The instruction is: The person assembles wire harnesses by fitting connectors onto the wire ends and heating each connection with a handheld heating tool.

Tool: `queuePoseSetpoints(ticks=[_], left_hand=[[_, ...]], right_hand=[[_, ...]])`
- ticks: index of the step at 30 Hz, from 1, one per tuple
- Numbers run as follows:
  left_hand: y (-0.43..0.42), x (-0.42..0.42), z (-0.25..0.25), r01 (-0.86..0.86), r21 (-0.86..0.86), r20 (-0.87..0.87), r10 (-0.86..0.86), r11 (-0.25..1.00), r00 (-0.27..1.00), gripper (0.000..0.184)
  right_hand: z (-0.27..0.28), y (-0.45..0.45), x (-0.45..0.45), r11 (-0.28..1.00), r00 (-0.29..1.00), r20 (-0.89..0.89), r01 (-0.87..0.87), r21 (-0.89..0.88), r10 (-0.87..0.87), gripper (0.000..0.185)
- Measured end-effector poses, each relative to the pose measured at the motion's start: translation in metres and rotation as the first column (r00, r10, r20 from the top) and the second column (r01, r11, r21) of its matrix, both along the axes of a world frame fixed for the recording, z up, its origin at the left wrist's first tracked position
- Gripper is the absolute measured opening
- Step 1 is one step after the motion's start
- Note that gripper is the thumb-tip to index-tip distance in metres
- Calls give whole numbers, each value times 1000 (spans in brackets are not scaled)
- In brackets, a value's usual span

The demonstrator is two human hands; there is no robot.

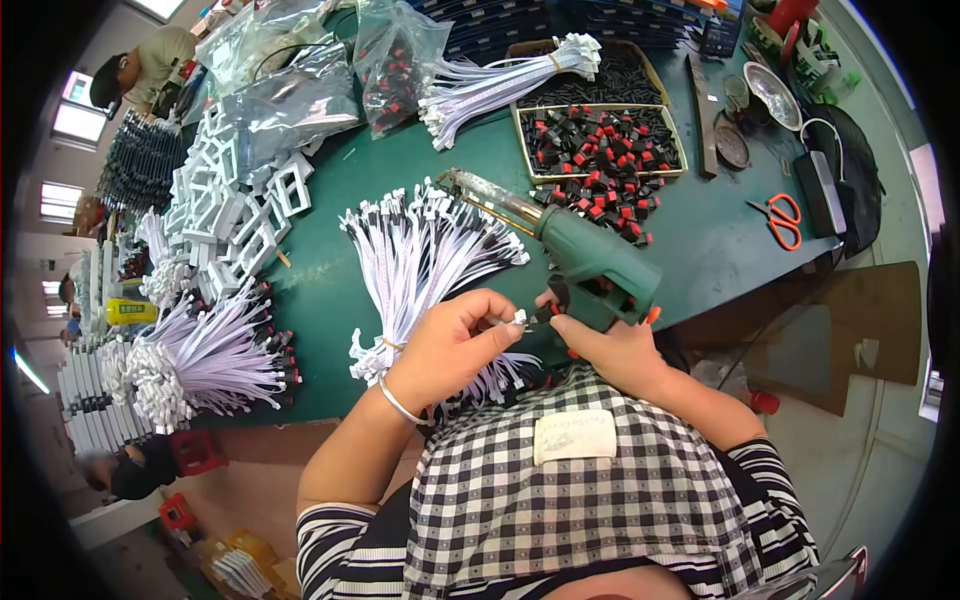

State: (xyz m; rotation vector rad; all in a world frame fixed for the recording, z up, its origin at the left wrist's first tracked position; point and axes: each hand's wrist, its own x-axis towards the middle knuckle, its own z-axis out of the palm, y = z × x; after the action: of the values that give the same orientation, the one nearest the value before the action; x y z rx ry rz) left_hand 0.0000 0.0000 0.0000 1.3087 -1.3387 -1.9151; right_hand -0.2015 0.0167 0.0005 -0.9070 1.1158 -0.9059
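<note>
My left hand [450, 345] is closed, its thumb and fingertips pinching a small white connector [519, 317]. Close to its right, my right hand [615, 355] is closed around a small black-and-red part [547, 311]; some fingers are hidden. Above that hand lies a green gun-shaped tool [600, 260] with a metal barrel pointing up and left; whether the hand touches it, I cannot tell. Behind my left hand, a tied bundle of white ribbon cables [400, 270] fans out, with white plugs and dark ends.
A shallow box [680, 150] of black-and-red parts overflows onto the green table [335, 240]. White frames [235, 195], bagged parts [400, 70] and another cable bundle [225, 350] stand left. Orange scissors [785, 220] lie right. A person [165, 65] sits at the upper left.
</note>
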Motion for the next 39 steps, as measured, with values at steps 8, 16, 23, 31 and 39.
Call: queuePoseSetpoints(ticks=[8,16,23,31,39], left_hand=[[2,-12,3,9,-133,85,3,991,996,6],[2,-13,3,26,-161,133,-4,987,991,5],[2,-13,-6,34,-142,105,-19,989,994,4],[3,-13,-4,20,-121,106,-7,992,994,4],[4,-14,-4,18,-164,97,-2,986,995,5]], right_hand=[[-4,1,-2,998,997,-41,-62,-11,61,21],[-8,4,1,998,998,40,-36,-57,38,19],[-12,6,3,995,1000,24,-6,-104,8,17],[-9,5,1,1000,999,35,-27,-11,27,26],[-9,4,1,997,999,-6,-50,-64,49,24]])
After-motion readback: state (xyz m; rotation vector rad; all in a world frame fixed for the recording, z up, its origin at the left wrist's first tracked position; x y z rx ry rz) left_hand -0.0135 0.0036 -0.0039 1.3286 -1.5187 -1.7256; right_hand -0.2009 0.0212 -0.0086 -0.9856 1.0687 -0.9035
